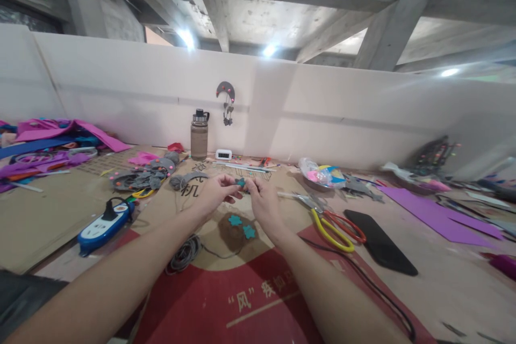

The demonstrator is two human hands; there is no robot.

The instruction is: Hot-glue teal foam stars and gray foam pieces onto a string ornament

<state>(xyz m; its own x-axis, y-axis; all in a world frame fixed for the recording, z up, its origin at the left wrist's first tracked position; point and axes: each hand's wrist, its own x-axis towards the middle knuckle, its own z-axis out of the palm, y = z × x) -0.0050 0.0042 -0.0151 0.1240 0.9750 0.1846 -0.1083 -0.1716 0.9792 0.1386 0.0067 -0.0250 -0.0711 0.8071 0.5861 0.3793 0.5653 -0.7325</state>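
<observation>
My left hand (217,191) and my right hand (262,199) meet above the table, both pinching a small teal felt flower (241,182) between their fingertips. Below them, on a brown felt round (236,231), lie two more teal flowers (235,220), one of them nearer my right wrist (249,232). Yellow-handled scissors (330,228) and red-handled scissors (346,224) lie just right of my right hand.
A black phone (379,241) lies right of the scissors. A blue-white power strip (105,224) sits at the left, a coiled cable (184,253) near my left forearm. A water bottle (199,134) stands by the white wall (322,113). Grey felt pieces (145,176) and purple sheets (435,212) are scattered.
</observation>
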